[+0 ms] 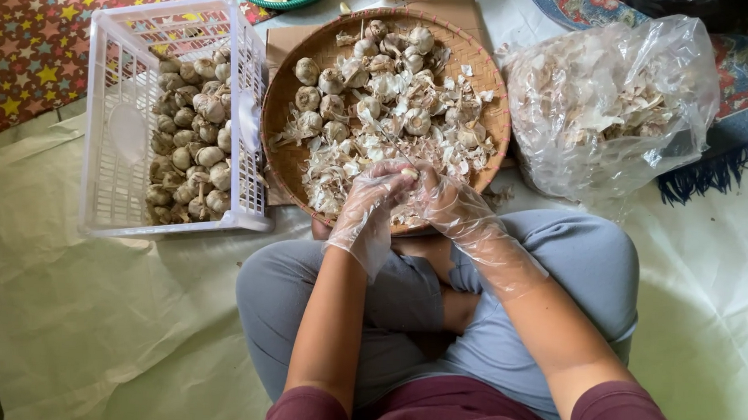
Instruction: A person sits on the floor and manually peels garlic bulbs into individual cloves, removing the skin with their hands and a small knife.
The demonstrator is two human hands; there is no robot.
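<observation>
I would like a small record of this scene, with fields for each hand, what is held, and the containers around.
left hand: gloved, fingers on a garlic clove
right hand: gloved, also on the clove
clove: pale, pinched between both hands above the tray's near edge
tray: round, woven, holds garlic bulbs and loose skins
crate: white plastic, left of the tray, with whole bulbs inside
bag: clear plastic, right of the tray, full of skins
bowl: green, at the top edge, holds peeled cloves
</observation>
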